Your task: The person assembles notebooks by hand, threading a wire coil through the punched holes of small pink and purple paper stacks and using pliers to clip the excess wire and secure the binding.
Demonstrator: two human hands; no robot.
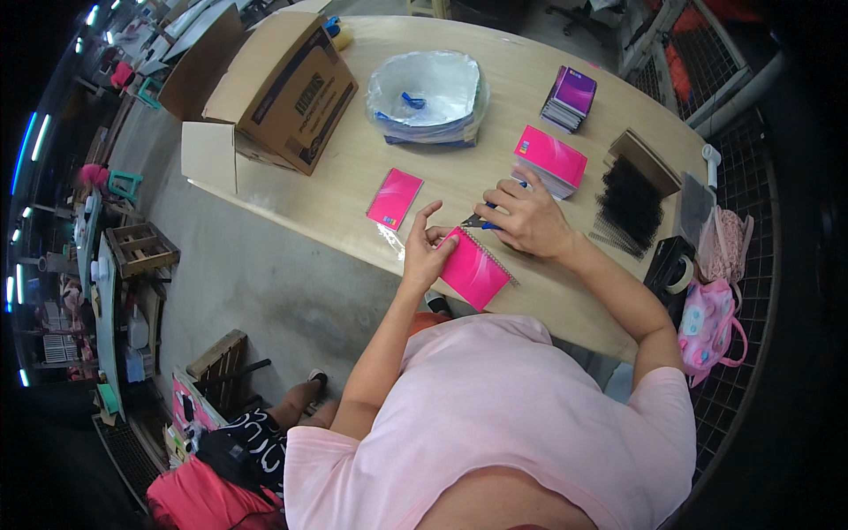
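My left hand (430, 253) pinches the corner of a pink spiral notebook (473, 270), which is held at the table's near edge with its coil along the upper right side. In my right hand (528, 215) is a pair of small pliers or cutters with blue handles (488, 217). Their dark jaws meet the end of the coil close to my left fingers. Another pink spiral notebook (395, 198) lies flat just beyond my left hand. Past my right hand stands a stack of pink notebooks (549, 159). My right fingers partly hide the tool's handles.
A stack of purple notebooks (569, 97) stands farther back. Black spiral coils (632, 205) lie in a cardboard tray at right. A plastic-lined container (427, 93) and an open carton (291, 97) occupy the far left. Beside me at lower left is another person (238, 459).
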